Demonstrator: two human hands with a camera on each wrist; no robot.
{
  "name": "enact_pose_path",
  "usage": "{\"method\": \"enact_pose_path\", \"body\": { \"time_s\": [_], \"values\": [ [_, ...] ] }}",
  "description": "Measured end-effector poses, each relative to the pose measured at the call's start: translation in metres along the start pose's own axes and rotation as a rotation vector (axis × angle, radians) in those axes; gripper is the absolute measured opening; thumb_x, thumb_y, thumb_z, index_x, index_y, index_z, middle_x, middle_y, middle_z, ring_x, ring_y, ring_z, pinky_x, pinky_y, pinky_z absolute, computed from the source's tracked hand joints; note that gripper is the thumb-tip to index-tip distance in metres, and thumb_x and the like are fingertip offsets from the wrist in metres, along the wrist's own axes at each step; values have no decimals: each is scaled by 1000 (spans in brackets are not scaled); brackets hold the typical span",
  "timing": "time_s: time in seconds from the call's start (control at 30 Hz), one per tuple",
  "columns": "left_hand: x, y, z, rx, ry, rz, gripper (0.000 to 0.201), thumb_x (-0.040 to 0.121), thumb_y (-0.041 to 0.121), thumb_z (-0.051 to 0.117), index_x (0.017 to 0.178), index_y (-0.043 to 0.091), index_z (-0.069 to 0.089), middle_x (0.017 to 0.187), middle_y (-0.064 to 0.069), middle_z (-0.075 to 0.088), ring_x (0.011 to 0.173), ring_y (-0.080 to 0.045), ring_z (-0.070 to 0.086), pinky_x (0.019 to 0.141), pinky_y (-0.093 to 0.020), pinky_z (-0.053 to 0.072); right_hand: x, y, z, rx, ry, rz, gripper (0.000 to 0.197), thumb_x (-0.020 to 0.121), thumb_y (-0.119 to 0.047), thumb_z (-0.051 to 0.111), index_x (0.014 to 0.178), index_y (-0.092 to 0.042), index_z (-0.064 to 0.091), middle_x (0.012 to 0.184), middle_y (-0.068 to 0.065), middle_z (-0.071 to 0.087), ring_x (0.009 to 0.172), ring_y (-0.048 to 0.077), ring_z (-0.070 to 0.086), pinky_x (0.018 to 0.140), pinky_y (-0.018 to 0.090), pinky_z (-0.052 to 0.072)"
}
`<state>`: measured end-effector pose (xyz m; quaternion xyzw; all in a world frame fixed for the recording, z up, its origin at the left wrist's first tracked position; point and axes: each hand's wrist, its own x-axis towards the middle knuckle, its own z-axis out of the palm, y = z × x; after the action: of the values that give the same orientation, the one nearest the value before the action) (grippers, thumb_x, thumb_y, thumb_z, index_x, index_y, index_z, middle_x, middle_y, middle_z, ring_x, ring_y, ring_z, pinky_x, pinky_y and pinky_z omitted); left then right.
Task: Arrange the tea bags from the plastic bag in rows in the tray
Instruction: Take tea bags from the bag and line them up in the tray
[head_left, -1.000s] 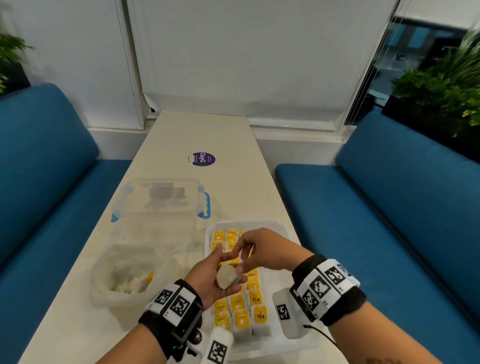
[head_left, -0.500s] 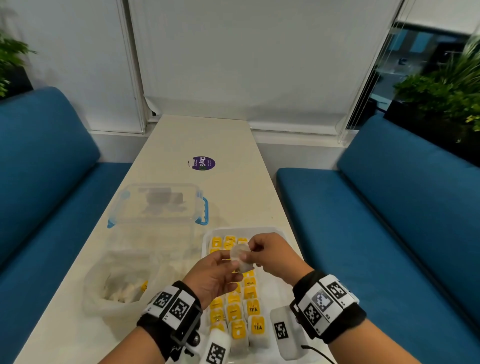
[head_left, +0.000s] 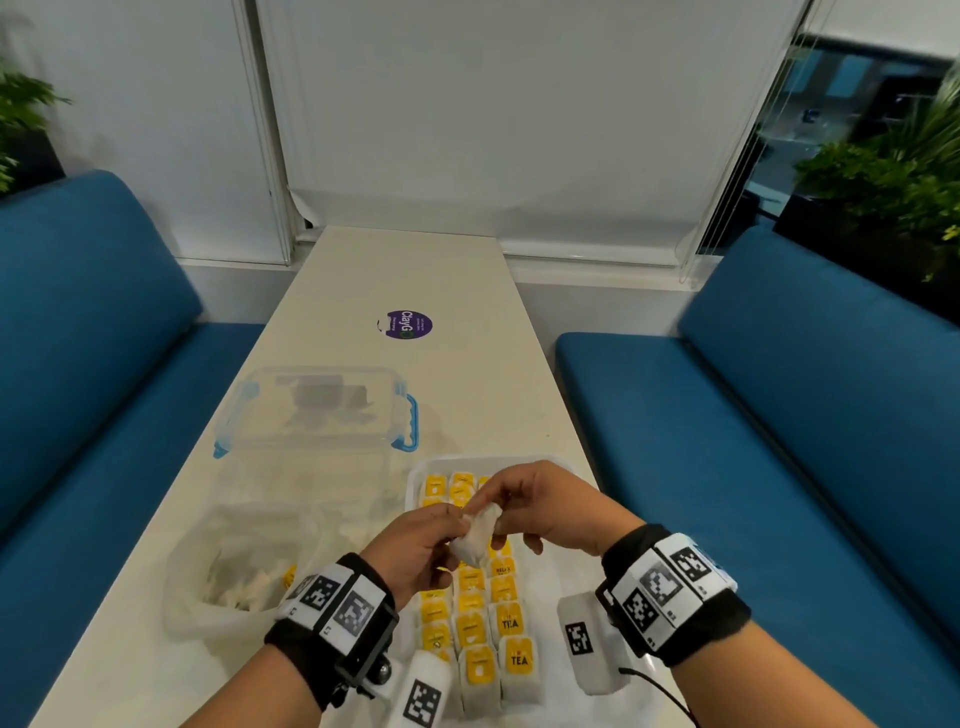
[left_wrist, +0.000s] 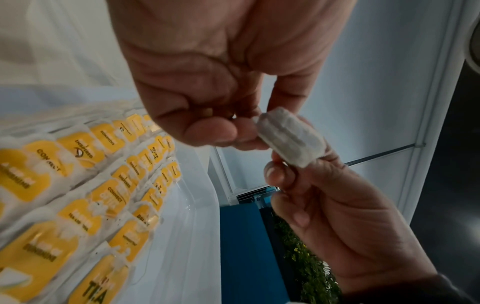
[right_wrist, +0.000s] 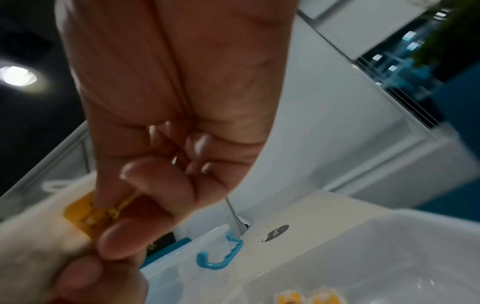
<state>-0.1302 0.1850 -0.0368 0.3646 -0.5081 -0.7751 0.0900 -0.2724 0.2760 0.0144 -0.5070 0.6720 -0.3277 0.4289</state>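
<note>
A white tea bag (head_left: 478, 535) hangs above the tray (head_left: 558, 470), held between both hands. My left hand (head_left: 451, 524) pinches its near end, and my right hand (head_left: 500, 512) grips its far end from the right. The left wrist view shows the tea bag (left_wrist: 291, 139) between the left thumb and the right hand's fingers (left_wrist: 280, 174). In the right wrist view the fingertips (right_wrist: 122, 242) pinch its yellow tag (right_wrist: 80, 207). Rows of yellow-tagged tea bags (head_left: 470, 623) fill the tray's left and middle. The crumpled plastic bag (head_left: 234, 571), with several tea bags inside, lies left of the tray.
A clear lidded box with blue latches (head_left: 317, 410) stands behind the plastic bag. A purple sticker (head_left: 409, 325) marks the narrow white table (head_left: 415, 270) farther back. Blue sofas (head_left: 779, 441) flank both sides. The tray's right strip (left_wrist: 192, 236) holds no bags.
The tea bag lay in my upturned left palm; now both hands pinch it, raised over the tray. The right hand moved in from above.
</note>
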Motion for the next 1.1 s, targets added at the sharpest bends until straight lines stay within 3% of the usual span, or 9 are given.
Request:
{"method": "enact_pose_path", "body": {
  "time_s": [0.13, 0.23, 0.37, 0.5, 0.7, 0.77, 0.9, 0.97, 1.1],
  "values": [
    [-3, 2, -2, 85, 38, 22, 18, 92, 11, 49, 78, 15, 58, 69, 1, 56, 53, -9, 48, 49, -20, 37, 6, -5, -6, -212, 135, 24, 13, 82, -9, 69, 94, -5, 73, 68, -7, 60, 57, 0, 55, 50, 10, 39],
    [-1, -2, -11, 211, 161, 79, 23, 93, 1, 42, 93, 16, 60, 97, -1, 55, 75, -11, 49, 64, -23, 39, 11, 0, -19, -487, 283, 102, 15, 83, -18, 70, 92, -7, 72, 75, -7, 54, 70, 8, 52, 57, 14, 37],
    [8, -15, -27, 442, 312, 122, 40, 89, -7, 45, 124, 11, 53, 125, -4, 45, 92, -14, 51, 74, -18, 43, 18, 9, -27, -540, 200, 271, 12, 85, -22, 68, 83, -11, 65, 71, -4, 56, 64, 9, 52, 55, 16, 38],
    [16, -34, -37, 569, 303, 33, 69, 85, -10, 48, 144, 19, 29, 150, -10, 19, 130, -29, 39, 101, -29, 40, 29, 17, -33, -530, 220, 381, 18, 91, -14, 54, 74, -17, 49, 65, -2, 56, 52, 5, 52, 45, 17, 36],
    [20, -52, -47, 548, 226, -30, 72, 88, -6, 49, 148, 20, 19, 149, -6, 32, 124, -33, 49, 99, -38, 43, 55, 39, -43, -560, 305, 433, 18, 82, -4, 58, 69, -15, 53, 77, 4, 57, 68, 15, 53, 50, 17, 35],
    [21, -54, -50, 519, 236, -37, 70, 88, -5, 50, 147, 20, 23, 144, -5, 38, 120, -36, 51, 93, -39, 47, 65, 46, -42, -593, 284, 477, 5, 82, -7, 59, 83, -7, 64, 90, 6, 58, 83, 20, 54, 59, 19, 42],
    [21, -56, -51, 472, 246, -42, 67, 89, -5, 50, 145, 23, 27, 139, -6, 44, 108, -32, 57, 74, -31, 49, 79, 59, -37, -805, 52, 574, 32, 93, -15, 49, 119, -1, 62, 117, 12, 62, 101, 23, 57, 93, 28, 45],
    [20, -57, -50, 458, 250, -39, 66, 89, -5, 50, 145, 23, 28, 137, -5, 46, 101, -25, 57, 71, -25, 48, 87, 64, -36, -872, -48, 602, 31, 93, -11, 47, 117, 2, 62, 101, 12, 58, 89, 20, 49, 86, 30, 45],
    [18, -60, -48, 446, 276, -54, 66, 89, -6, 48, 145, 23, 28, 135, -5, 47, 119, -28, 52, 97, -37, 45, 102, 72, -36, -927, -79, 666, 20, 93, -6, 46, 91, 0, 64, 71, 9, 50, 76, 23, 49, 76, 28, 38]
  ]
}}
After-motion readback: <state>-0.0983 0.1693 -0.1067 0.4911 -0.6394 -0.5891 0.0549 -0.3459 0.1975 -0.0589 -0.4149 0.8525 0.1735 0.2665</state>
